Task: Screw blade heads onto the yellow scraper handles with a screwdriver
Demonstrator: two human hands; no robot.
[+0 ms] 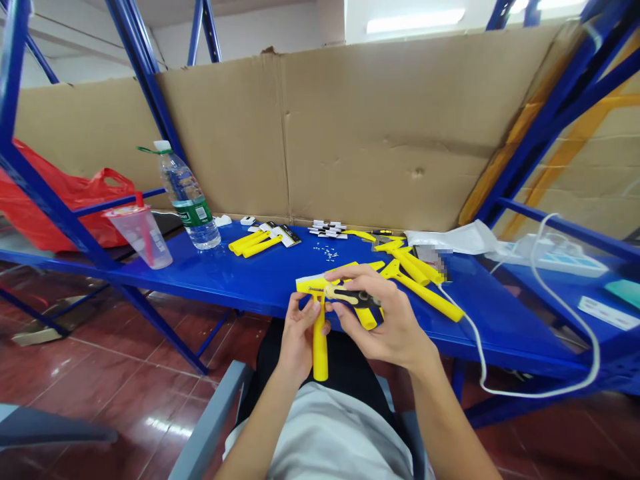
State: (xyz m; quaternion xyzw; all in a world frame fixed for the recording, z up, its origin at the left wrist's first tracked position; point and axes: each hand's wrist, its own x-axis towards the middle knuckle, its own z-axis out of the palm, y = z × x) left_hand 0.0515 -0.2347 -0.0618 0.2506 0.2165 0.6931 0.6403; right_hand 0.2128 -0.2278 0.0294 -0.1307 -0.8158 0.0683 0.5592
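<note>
— What sits closest to us?

— Our own lap, in a pale shirt, and just above it our left hand (300,337). Its fingers are clenched round the handle of a yellow scraper (319,333), which stands upright with its head level with the front edge of the blue counter (240,277).

— And the other hand?

— Our right hand (387,320) is just right of the scraper. Its fingers grasp a small screwdriver (347,295) with a black and yellow grip, laid crosswise against the scraper's head, tip pointing left.

— What lies beyond the scraper?

— Just behind and to the right we see a loose pile of yellow scrapers (417,277) on the counter, and a white cable (480,340) drooping over the front edge right of them. Further right is a white power strip (565,257).

— And to the left of the scraper?

— Further back and left, a bundle of yellow handles (253,243), then a water bottle (187,197) standing upright and a clear plastic cup (140,233) with a red straw, tilted in our view. A red plastic bag (60,200) lies well left of that.

— Farthest back?

— Behind the scraper, small black and white parts (327,230) and a scatter of tiny white bits rest near the cardboard sheet (350,133) that walls the back of the counter.
</note>
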